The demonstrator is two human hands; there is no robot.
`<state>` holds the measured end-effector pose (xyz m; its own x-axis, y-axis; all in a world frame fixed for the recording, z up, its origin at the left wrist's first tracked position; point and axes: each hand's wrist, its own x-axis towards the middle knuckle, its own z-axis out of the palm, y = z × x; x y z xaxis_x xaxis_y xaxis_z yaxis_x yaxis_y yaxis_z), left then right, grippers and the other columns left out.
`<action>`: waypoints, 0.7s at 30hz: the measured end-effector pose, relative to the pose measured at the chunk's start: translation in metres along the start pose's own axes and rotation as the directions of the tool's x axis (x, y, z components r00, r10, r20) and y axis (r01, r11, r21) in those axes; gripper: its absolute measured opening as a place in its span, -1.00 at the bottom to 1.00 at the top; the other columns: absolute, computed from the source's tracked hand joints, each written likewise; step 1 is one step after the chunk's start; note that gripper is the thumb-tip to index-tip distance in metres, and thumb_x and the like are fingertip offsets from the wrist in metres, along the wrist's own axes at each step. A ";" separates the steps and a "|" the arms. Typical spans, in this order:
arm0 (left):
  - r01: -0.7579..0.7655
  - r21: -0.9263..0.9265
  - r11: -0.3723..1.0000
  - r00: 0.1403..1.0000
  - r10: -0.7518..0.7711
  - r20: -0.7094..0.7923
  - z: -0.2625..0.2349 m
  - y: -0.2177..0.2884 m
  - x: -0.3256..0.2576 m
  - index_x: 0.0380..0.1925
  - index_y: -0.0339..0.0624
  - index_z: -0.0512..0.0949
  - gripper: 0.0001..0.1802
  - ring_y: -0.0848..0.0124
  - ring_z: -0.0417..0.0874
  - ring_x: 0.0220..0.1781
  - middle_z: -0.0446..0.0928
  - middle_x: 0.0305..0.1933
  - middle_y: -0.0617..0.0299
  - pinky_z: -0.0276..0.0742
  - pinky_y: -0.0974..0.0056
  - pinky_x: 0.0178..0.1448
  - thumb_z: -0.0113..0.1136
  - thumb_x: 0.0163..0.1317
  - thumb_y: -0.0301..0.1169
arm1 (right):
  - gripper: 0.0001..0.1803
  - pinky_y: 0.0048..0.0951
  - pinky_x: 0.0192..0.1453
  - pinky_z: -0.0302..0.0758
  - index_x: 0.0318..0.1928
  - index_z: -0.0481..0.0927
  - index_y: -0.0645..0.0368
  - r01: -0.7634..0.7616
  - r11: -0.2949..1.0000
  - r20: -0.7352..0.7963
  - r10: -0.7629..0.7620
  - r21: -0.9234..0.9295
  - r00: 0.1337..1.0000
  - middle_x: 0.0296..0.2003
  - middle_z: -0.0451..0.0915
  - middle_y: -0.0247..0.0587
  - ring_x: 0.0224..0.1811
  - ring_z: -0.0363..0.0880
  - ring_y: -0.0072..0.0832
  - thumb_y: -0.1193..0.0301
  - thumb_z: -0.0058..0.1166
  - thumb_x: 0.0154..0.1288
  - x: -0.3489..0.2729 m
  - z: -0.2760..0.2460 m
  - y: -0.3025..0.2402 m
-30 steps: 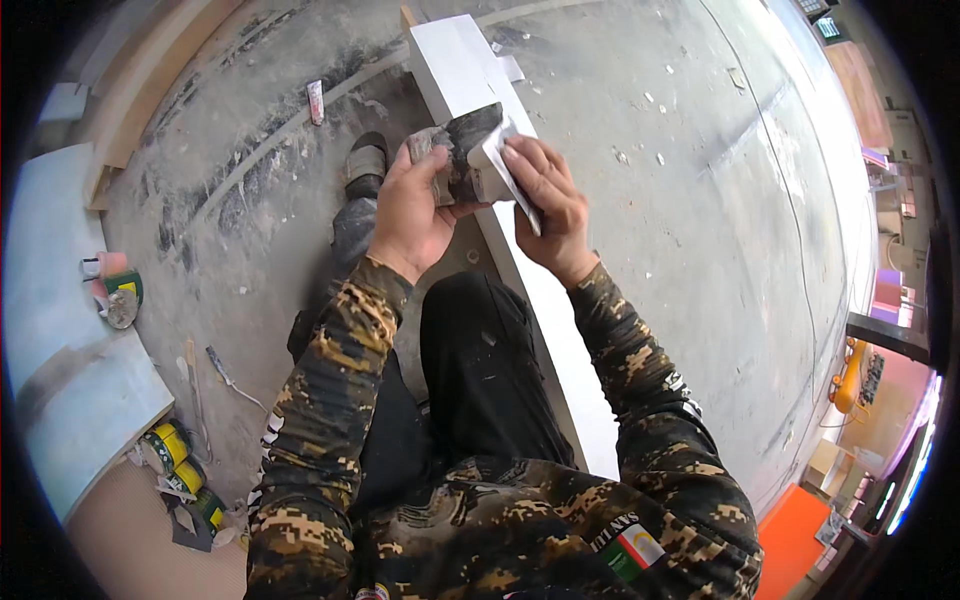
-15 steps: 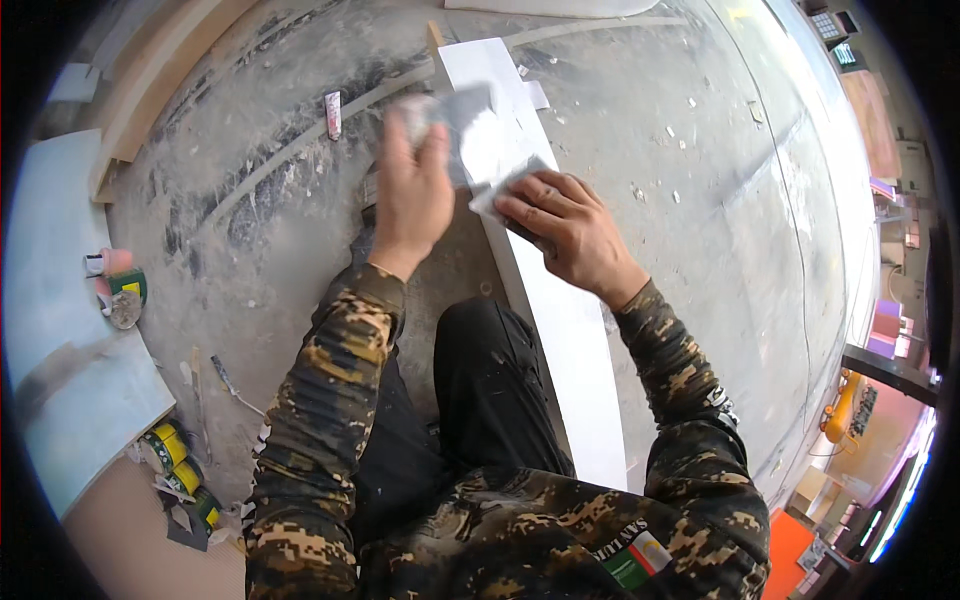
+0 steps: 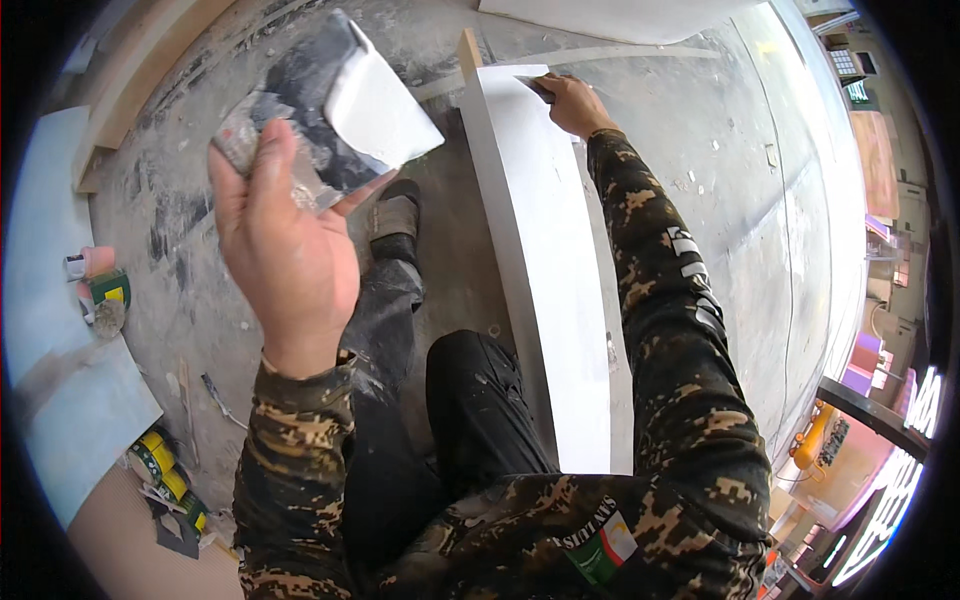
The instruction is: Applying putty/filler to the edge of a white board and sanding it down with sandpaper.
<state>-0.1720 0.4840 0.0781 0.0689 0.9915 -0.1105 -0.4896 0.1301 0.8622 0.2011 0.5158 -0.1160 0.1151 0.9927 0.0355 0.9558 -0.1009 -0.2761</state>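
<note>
My left hand (image 3: pixel 295 250) is closed around the near edge of a dark, smeared flat plate (image 3: pixel 300 85), tilted up over the floor. A thick patch of smooth white putty (image 3: pixel 375 110) covers the plate's right side. At the far end of a long white board (image 3: pixel 560 300), my right hand (image 3: pixel 577 107) grips a putty knife (image 3: pixel 540 90), its blade against the white face. Most of the knife is hidden by my fingers. The board runs from beside my right knee away from me, a strip of bare wood (image 3: pixel 469 52) sticking out at its far end.
My shoe (image 3: pixel 395 215) rests on the stained grey floor (image 3: pixel 700 250), left of the board. Cans with yellow and green labels (image 3: pixel 165 465) and a pale blue panel (image 3: pixel 70 400) lie at the left. Another white panel (image 3: pixel 620 18) is at the far edge.
The plate has come apart from the knife and moved left and closer, with its putty side showing. My right hand has moved the knife away to the board's far end.
</note>
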 end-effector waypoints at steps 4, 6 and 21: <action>-0.015 0.022 1.000 0.999 0.016 -0.050 0.006 0.008 0.017 0.29 -0.12 0.30 -0.53 0.27 0.63 0.15 0.50 0.19 0.16 0.74 0.00 -0.03 0.11 0.42 -0.36 | -0.51 -0.16 0.18 0.56 0.09 0.67 0.05 -0.095 0.990 0.061 0.101 -0.100 0.993 -0.02 0.68 -0.03 0.08 0.61 -0.06 0.61 -0.04 0.14 0.017 0.014 0.019; -0.011 0.021 1.000 0.999 0.012 -0.031 0.007 0.011 0.022 0.30 -0.13 0.29 -0.52 0.27 0.64 0.15 0.51 0.19 0.15 0.74 0.00 -0.03 0.11 0.42 -0.36 | -0.50 -0.16 0.19 0.55 0.10 0.66 0.05 -0.077 0.992 0.051 0.083 -0.097 0.995 0.01 0.67 -0.05 0.10 0.60 -0.07 0.62 -0.04 0.14 0.020 0.019 0.019; -0.031 0.014 0.999 0.998 0.030 0.051 0.008 0.015 0.027 0.32 -0.17 0.30 -0.53 0.25 0.65 0.16 0.51 0.22 0.09 0.77 0.01 -0.03 0.03 0.45 -0.35 | -0.51 -0.15 0.21 0.55 0.08 0.65 0.11 0.048 0.993 0.018 -0.046 -0.110 0.999 0.03 0.66 -0.05 0.10 0.59 -0.05 0.65 -0.02 0.11 0.034 0.020 0.035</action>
<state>-0.1705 0.5124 0.0915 0.0979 0.9934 -0.0593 -0.4789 0.0993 0.8722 0.2324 0.5470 -0.1440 0.0662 0.9973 0.0312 0.9842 -0.0601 -0.1663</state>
